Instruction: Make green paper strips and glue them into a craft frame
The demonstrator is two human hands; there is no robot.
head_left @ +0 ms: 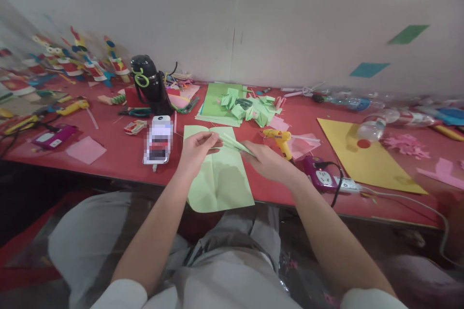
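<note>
A thin folded piece of light green paper is held slanting over the desk, between my two hands. My right hand grips its right end, thumb on top and fingers underneath. At the other end, my left hand is closed, thumb and fingers pinched at the paper's left edge. Below them lies a creased light green sheet, its near edge hanging past the desk edge. Behind my hands sit several folded green paper pieces, partly on a stack of green sheets.
A phone and a black flask stand left on the red desk. To the right are a yellow glue gun, a purple power socket with cable, a yellow sheet and plastic bottles. A white partition rises behind.
</note>
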